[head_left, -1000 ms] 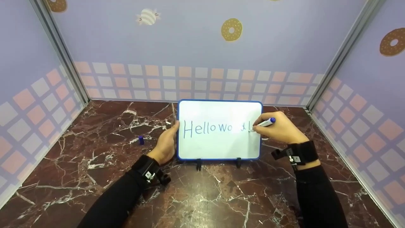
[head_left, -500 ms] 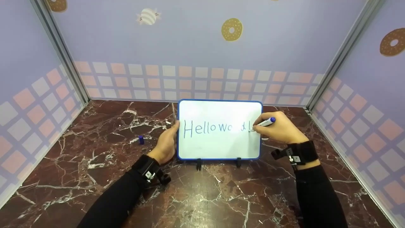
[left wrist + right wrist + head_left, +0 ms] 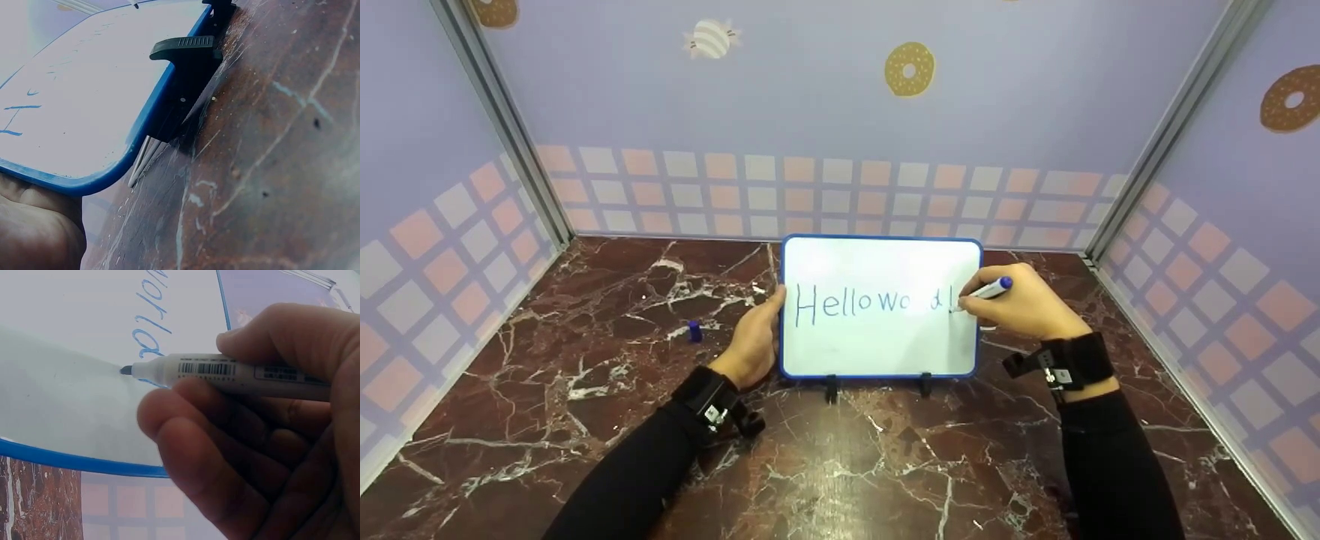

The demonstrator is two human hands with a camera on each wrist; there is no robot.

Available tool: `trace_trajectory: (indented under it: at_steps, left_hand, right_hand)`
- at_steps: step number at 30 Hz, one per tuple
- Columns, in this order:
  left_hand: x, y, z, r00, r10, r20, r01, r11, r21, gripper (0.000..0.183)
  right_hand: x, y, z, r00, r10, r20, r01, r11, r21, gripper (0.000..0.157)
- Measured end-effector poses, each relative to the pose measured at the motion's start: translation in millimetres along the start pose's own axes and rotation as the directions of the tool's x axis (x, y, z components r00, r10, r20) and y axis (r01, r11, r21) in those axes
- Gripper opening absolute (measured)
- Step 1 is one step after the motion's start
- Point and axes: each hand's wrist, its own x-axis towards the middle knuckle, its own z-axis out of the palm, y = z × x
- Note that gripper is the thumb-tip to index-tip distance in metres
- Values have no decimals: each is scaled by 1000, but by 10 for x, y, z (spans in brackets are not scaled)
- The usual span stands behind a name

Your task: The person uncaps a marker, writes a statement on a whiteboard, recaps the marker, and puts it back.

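Observation:
A small whiteboard (image 3: 877, 349) with a blue frame leans upright at the middle of the table, lettered in blue with "Hello World!"; glare hides part of the second word in the head view. My left hand (image 3: 754, 341) grips its left edge, thumb along the side and the other fingers hidden behind. On the right, my right hand (image 3: 1027, 304) pinches a white whiteboard marker (image 3: 991, 289) with a blue end. In the right wrist view the dark tip of the marker (image 3: 163, 370) is at the board's surface, just past the "d".
Black clips (image 3: 831, 390) of a stand support the board's lower edge, with thin metal legs (image 3: 147, 154) behind. A blue marker cap (image 3: 694, 331) stands on the marbled table (image 3: 825, 465), left of the left hand. Patterned panels (image 3: 810, 90) enclose the back and sides.

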Motion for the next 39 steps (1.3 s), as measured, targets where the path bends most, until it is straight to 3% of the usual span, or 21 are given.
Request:
trace_trajectory:
  at_steps: [15, 27, 34, 39]
  left_hand:
    - [-15, 20, -11, 1000, 0, 28, -1, 1000, 28, 58]
    - [-3, 31, -51, 999, 30, 14, -31, 999, 43, 55]
    - [6, 128, -86, 992, 101, -81, -92, 990, 103, 45]
    - [23, 231, -112, 980, 147, -135, -129, 982, 137, 43]
  right_hand:
    - [-15, -20, 8, 1000, 5, 2, -5, 1000, 16, 8]
    - [-12, -44, 31, 999, -45, 7, 43, 992, 122, 10]
    - [32, -65, 131, 995, -93, -16, 95, 980, 177, 11]
    - [59, -76, 209, 987, -151, -51, 157, 975, 157, 5]
